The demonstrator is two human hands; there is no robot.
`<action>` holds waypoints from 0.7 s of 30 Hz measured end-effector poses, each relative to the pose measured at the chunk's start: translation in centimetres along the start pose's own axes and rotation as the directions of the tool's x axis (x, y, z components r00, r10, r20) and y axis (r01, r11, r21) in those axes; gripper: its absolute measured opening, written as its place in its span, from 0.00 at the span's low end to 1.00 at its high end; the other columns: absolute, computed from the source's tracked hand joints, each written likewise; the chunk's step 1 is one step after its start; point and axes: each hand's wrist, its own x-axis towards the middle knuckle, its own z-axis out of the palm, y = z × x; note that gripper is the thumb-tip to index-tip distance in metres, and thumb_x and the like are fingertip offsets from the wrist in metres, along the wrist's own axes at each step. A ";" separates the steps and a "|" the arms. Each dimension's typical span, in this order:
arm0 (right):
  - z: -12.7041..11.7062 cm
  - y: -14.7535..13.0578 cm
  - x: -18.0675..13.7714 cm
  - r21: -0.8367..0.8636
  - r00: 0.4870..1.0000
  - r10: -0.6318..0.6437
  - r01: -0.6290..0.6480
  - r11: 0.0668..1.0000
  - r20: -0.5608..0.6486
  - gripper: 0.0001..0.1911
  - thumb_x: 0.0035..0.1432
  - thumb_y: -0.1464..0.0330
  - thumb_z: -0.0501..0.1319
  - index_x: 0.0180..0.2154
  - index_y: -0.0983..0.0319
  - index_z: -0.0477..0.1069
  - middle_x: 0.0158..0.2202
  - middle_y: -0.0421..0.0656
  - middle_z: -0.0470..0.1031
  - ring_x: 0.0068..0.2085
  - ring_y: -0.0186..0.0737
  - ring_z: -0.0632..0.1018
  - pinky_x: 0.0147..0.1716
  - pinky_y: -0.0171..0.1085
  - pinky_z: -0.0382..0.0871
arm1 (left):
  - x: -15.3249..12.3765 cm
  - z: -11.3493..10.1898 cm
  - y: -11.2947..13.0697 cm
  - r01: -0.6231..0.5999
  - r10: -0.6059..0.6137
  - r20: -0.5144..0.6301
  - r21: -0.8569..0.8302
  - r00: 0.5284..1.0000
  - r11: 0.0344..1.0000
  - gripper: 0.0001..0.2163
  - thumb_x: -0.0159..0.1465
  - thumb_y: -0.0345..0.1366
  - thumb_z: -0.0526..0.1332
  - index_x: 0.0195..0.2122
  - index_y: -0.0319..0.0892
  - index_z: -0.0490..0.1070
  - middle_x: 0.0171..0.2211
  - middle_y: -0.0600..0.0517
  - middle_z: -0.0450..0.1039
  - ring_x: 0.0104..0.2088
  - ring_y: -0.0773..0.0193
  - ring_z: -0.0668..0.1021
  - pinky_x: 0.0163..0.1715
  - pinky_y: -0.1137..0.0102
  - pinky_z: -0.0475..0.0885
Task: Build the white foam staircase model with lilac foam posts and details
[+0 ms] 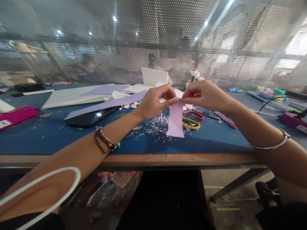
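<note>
Both my hands are raised over the blue table [48, 137] and pinch the top edge of a short lilac paper strip [176, 123], which hangs down between them. My left hand [153, 100] grips it with thumb and fingers closed from the left. My right hand [203, 94] pinches the same edge from the right. Small paper scraps [153, 127] lie on the table right below the strip. Scissors with red and yellow handles [193, 119] lie just behind the strip.
A long lilac strip [105, 105] lies over a black phone [92, 116] at the left. White sheets [72, 95] and a folded white card [153, 76] lie farther back. Pink boxes [14, 116] sit at both sides. A perforated screen [144, 48] closes off the back.
</note>
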 end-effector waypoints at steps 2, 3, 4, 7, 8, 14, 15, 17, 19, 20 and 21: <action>-0.1 0.2 0.0 -0.029 1.000 -0.011 0.011 1.000 -0.006 0.06 0.54 0.68 0.61 0.30 0.65 0.74 0.25 0.39 0.70 0.27 0.29 0.66 0.28 0.33 0.56 | 0.0 0.0 -0.1 0.022 -0.022 -0.002 0.007 1.000 1.000 0.11 0.60 0.45 0.61 0.32 0.42 0.68 0.28 0.51 0.73 0.28 0.67 0.74 0.31 0.72 0.71; -0.1 0.3 0.1 -0.057 1.000 -0.023 0.023 0.998 -0.005 0.07 0.55 0.67 0.61 0.30 0.65 0.73 0.26 0.39 0.70 0.28 0.29 0.66 0.29 0.33 0.56 | -0.1 -0.1 -0.1 0.026 -0.026 0.013 0.036 1.000 0.999 0.11 0.60 0.45 0.60 0.32 0.42 0.68 0.28 0.51 0.73 0.28 0.67 0.74 0.31 0.71 0.70; 0.1 0.3 0.1 -0.094 0.999 -0.042 0.042 0.995 0.002 0.07 0.56 0.67 0.60 0.31 0.65 0.73 0.27 0.40 0.69 0.29 0.30 0.66 0.30 0.33 0.56 | -0.1 -0.1 0.0 0.018 -0.021 0.038 0.083 0.999 0.996 0.11 0.61 0.45 0.59 0.31 0.42 0.68 0.28 0.51 0.73 0.28 0.67 0.74 0.31 0.71 0.70; 0.7 0.5 0.2 -0.227 0.991 -0.124 0.131 0.965 0.044 0.09 0.59 0.68 0.58 0.32 0.66 0.73 0.30 0.43 0.70 0.33 0.33 0.67 0.34 0.34 0.58 | -0.1 -0.3 -0.1 -0.073 0.034 0.143 0.281 0.989 0.957 0.10 0.62 0.42 0.57 0.31 0.41 0.69 0.26 0.51 0.74 0.27 0.66 0.74 0.29 0.70 0.67; 0.9 0.5 0.2 -0.272 0.987 -0.148 0.159 0.949 0.061 0.10 0.60 0.68 0.56 0.33 0.66 0.73 0.31 0.44 0.69 0.35 0.34 0.68 0.35 0.35 0.58 | -0.1 -0.3 -0.1 -0.117 0.058 0.176 0.345 0.983 0.931 0.09 0.63 0.41 0.57 0.31 0.41 0.70 0.26 0.50 0.74 0.27 0.65 0.74 0.29 0.70 0.66; 1.3 0.2 0.2 -0.381 0.966 -0.222 0.255 0.889 0.129 0.15 0.65 0.67 0.49 0.35 0.66 0.72 0.33 0.45 0.68 0.35 0.35 0.67 0.36 0.35 0.59 | -0.2 -0.1 -0.1 -0.241 0.146 0.220 0.506 0.965 0.828 0.10 0.63 0.39 0.54 0.32 0.41 0.72 0.28 0.50 0.75 0.30 0.63 0.75 0.31 0.68 0.64; 1.2 0.2 0.1 -0.377 0.964 -0.231 0.265 0.888 0.133 0.16 0.65 0.67 0.49 0.35 0.66 0.72 0.33 0.45 0.68 0.35 0.35 0.67 0.36 0.35 0.59 | -0.2 0.0 0.0 -0.209 0.127 0.196 0.486 0.972 0.848 0.11 0.63 0.39 0.54 0.31 0.41 0.72 0.27 0.50 0.75 0.29 0.64 0.75 0.30 0.69 0.64; 1.1 0.1 0.1 -0.365 0.965 -0.235 0.261 0.893 0.117 0.15 0.65 0.67 0.49 0.35 0.66 0.72 0.33 0.46 0.69 0.35 0.35 0.67 0.36 0.35 0.59 | -0.2 0.1 0.3 -0.131 0.074 0.151 0.413 0.986 0.901 0.11 0.63 0.40 0.55 0.30 0.41 0.73 0.27 0.51 0.75 0.27 0.66 0.74 0.29 0.71 0.64; 1.1 0.2 0.1 -0.344 0.971 -0.226 0.237 0.909 0.072 0.13 0.63 0.66 0.53 0.35 0.67 0.72 0.32 0.45 0.70 0.34 0.35 0.68 0.36 0.35 0.59 | -0.2 0.2 0.5 -0.071 0.033 0.116 0.335 0.993 0.940 0.12 0.63 0.41 0.56 0.29 0.40 0.73 0.25 0.52 0.75 0.25 0.68 0.72 0.28 0.72 0.64; 1.0 0.2 0.1 -0.333 0.975 -0.218 0.222 0.916 0.049 0.11 0.61 0.66 0.55 0.35 0.66 0.72 0.32 0.45 0.70 0.34 0.35 0.68 0.35 0.35 0.58 | -0.1 0.2 0.5 -0.051 0.019 0.106 0.306 0.994 0.951 0.12 0.62 0.41 0.56 0.28 0.40 0.74 0.24 0.52 0.75 0.25 0.68 0.72 0.27 0.73 0.64; 1.0 0.3 0.1 -0.322 0.977 -0.210 0.207 0.924 0.027 0.09 0.60 0.67 0.57 0.34 0.66 0.72 0.31 0.44 0.71 0.33 0.35 0.68 0.35 0.35 0.58 | -0.1 0.2 0.6 -0.038 0.009 0.102 0.285 0.995 0.958 0.12 0.62 0.41 0.56 0.28 0.40 0.74 0.24 0.52 0.74 0.24 0.69 0.72 0.27 0.73 0.64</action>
